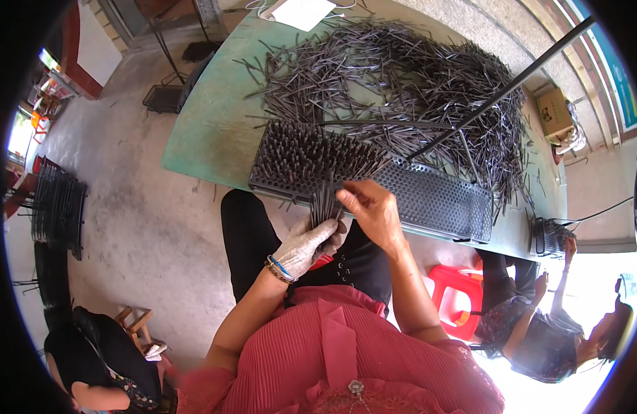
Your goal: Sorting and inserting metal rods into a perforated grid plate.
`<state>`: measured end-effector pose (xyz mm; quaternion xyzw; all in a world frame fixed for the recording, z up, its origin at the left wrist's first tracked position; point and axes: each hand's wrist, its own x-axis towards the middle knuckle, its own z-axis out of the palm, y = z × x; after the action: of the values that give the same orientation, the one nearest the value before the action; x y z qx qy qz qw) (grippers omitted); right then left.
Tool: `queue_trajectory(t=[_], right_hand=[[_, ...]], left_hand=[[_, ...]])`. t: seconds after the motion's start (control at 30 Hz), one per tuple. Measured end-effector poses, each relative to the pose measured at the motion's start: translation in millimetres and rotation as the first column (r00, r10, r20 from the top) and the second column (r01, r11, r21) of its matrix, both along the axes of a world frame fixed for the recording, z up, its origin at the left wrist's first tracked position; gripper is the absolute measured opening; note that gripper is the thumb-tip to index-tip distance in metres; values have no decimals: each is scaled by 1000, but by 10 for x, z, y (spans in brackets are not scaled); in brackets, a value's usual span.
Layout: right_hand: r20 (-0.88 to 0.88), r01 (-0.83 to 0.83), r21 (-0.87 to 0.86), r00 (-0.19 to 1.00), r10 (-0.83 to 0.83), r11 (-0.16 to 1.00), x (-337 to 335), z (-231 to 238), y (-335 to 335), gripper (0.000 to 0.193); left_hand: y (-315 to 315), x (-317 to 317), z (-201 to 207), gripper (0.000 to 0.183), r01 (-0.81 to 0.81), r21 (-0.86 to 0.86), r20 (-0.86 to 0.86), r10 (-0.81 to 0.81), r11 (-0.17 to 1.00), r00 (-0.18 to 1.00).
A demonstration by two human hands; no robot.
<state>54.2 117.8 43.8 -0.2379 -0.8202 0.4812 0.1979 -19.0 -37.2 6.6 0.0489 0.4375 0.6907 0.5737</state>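
Observation:
A bundle of thin dark rods [323, 204] stands roughly upright in my left hand [307, 246], which wears a pale glove and is closed around its lower part. At the bundle's upper right side, my bare right hand [375, 210] has thumb and fingers drawn together on the rods; how many it pinches is too small to tell. Just beyond both hands, a long black perforated tray [448, 199] lies along the table's near edge. Its left part is packed with upright dark rods [308, 155], while holes show bare on the right.
A large heap of loose rods [429, 76] covers much of the green table [208, 124]. A black bar [525, 77] slants over the tray's right half. At right, another person [532, 310] works beside a red stool [456, 300]. Another person [101, 359] sits at lower left.

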Motion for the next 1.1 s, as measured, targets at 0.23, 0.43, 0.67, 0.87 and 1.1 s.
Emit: queue_trajectory(t=[0.23,0.43,0.67,0.87,1.1], right_hand=[[-21,-25,-218,1000,21,976,39,-166,25,26],[35,-11,-452,999,30,892,67,-190,133,27],[-130,53,-416,985,-117,908,55,-133,230,24],[-315,161,-6,937,-155,987,-205,-96,294,19],[-274,155,264,958,-80,952,-268,-95,312,17]], left_hand=[[30,3,15,27,84,61,-22,-83,995,996],[-4,10,33,28,201,8,-28,-201,979,979],[-4,5,-85,28,168,-9,-84,-168,986,982],[106,28,-64,25,36,-51,75,-32,998,997],[34,15,-176,25,-4,-47,183,13,999,983]])
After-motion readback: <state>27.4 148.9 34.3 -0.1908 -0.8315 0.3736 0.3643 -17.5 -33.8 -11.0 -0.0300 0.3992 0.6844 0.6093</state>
